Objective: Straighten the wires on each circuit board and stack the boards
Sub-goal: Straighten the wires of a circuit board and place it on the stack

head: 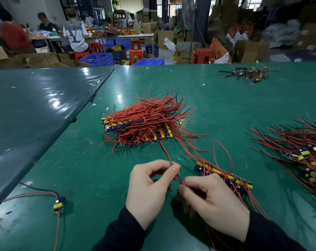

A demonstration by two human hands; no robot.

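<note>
At the near edge of the bench (pixel 81 169) the person's two hands sit close together, both busy with one red wire (pixel 167 154). The left hand (pixel 148 189) pinches it between thumb and fingertip, and the wire runs up and away from that pinch toward the big heap. The right hand (pixel 213 198) is curled round something small below the wire's near end; I take it to be a board, with only a glimpse of yellow showing under the fingers, so I cannot say for sure.

Just behind the right hand lies a row of small boards (pixel 226 176) with yellow and blue parts, their red wires looping upward. Toward the near left corner a single board (pixel 59 203) rests alone, its red and black wires trailing out flat.

Further in, at the middle of the bench, sits the big heap of boards (pixel 140 127) under a thick tangle of red and black wires. Another spread of boards (pixel 302 153) lies at the right edge, and a small scattered pile (pixel 247 73) sits near the far right corner.

These boards look light and rigid, while the wires look thin and springy, soft enough to bend but likely to curl back. I would hold the board by its edges and draw each wire out through pinched fingers from its root, gently, since the soldered joint is probably the weak spot.

Beyond the far edge, seated people work among blue crates and red stools.
</note>
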